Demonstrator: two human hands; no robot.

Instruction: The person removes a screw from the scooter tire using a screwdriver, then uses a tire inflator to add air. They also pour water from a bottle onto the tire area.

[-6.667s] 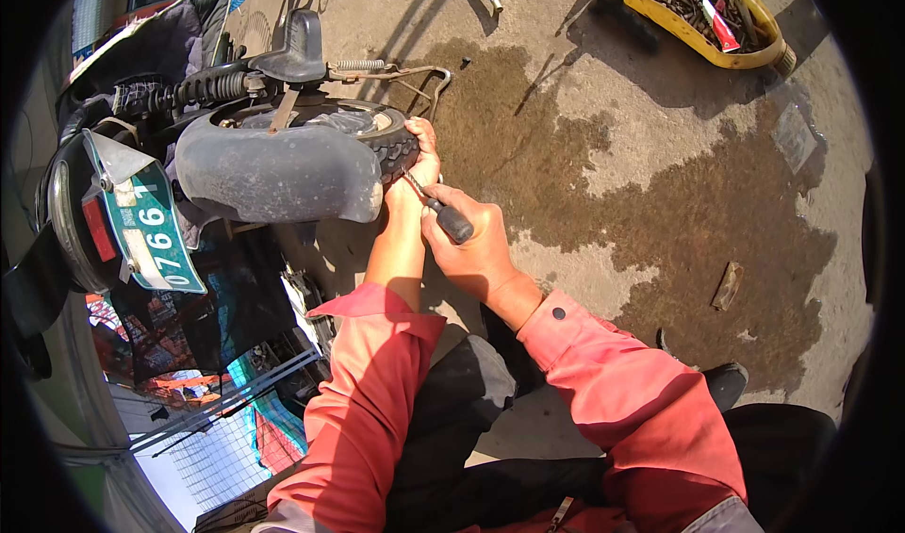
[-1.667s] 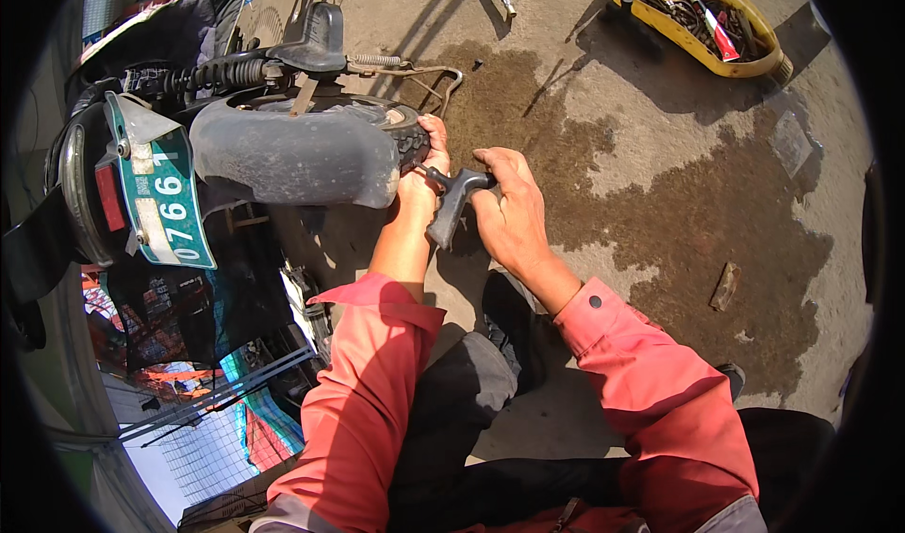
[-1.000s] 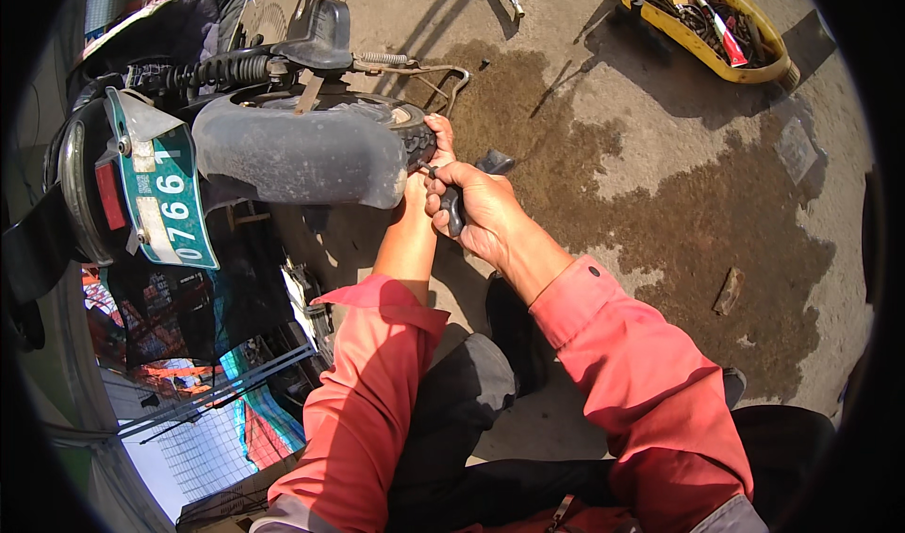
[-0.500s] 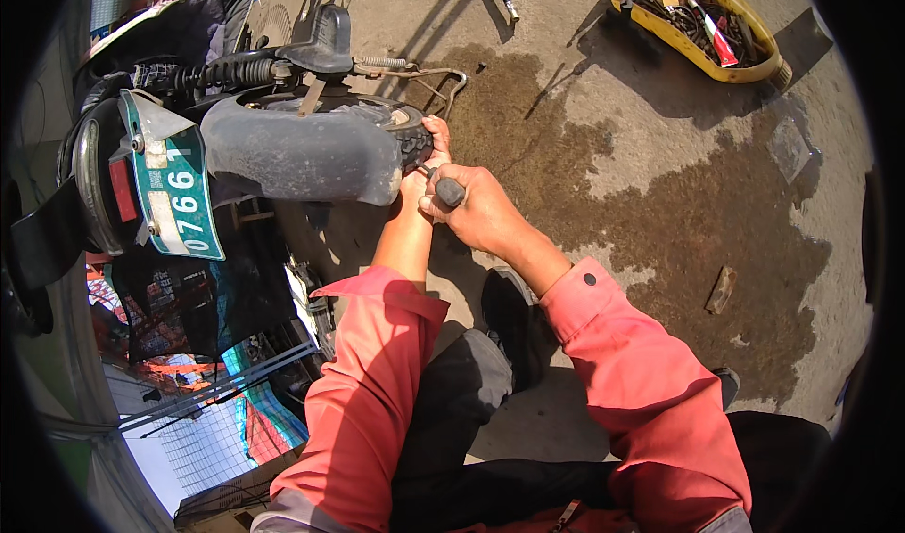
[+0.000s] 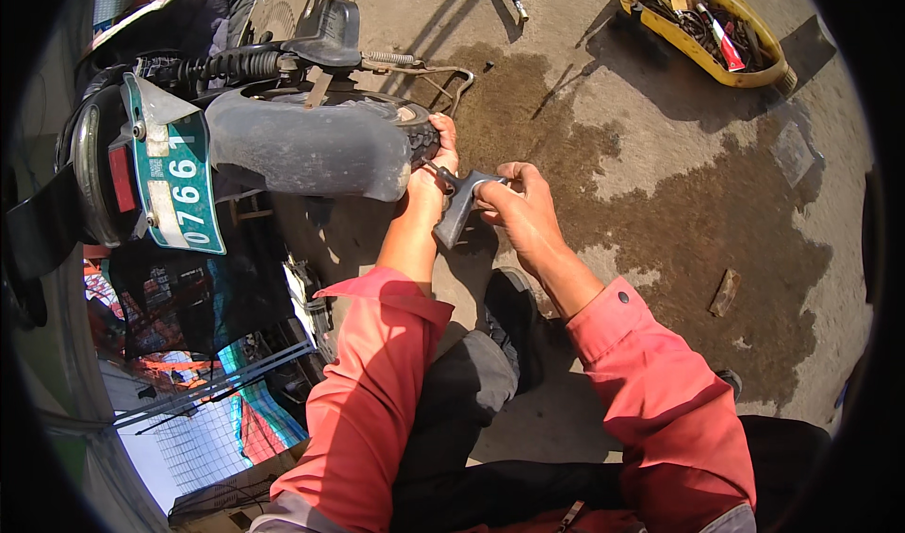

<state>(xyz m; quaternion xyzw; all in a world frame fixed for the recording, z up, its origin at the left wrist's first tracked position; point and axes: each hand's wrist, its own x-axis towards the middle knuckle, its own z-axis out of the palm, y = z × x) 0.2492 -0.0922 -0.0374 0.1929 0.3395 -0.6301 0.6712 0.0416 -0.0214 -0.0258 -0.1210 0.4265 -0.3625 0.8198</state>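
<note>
My left hand [image 5: 443, 148] presses close round the knobby tyre [image 5: 423, 139] of a scooter's wheel, low under the grey mudguard [image 5: 297, 147]; most of its fingers are hidden behind the tread. A T-handled tyre tool [image 5: 456, 216] with a dark grey grip points its thin metal shank at the tread. My right hand [image 5: 530, 214] pinches one end of that grip between thumb and fingers. The other end of the grip juts out free, over my left wrist. Whether the shank's tip is inside the rubber cannot be made out.
Left of the mudguard sits a green licence plate [image 5: 175, 170] with a red reflector [image 5: 122, 177]. A yellow tub [image 5: 762, 73] of tools stands at the far right. Beside it a wet patch [image 5: 679, 213] spreads over the concrete. My shoe [image 5: 512, 316] is below my hands.
The T-handle has turned, so its grip now lies crosswise in view. My right hand has shifted right and loosened from a full grasp to a pinch on one end. My left hand stays at the tyre.
</note>
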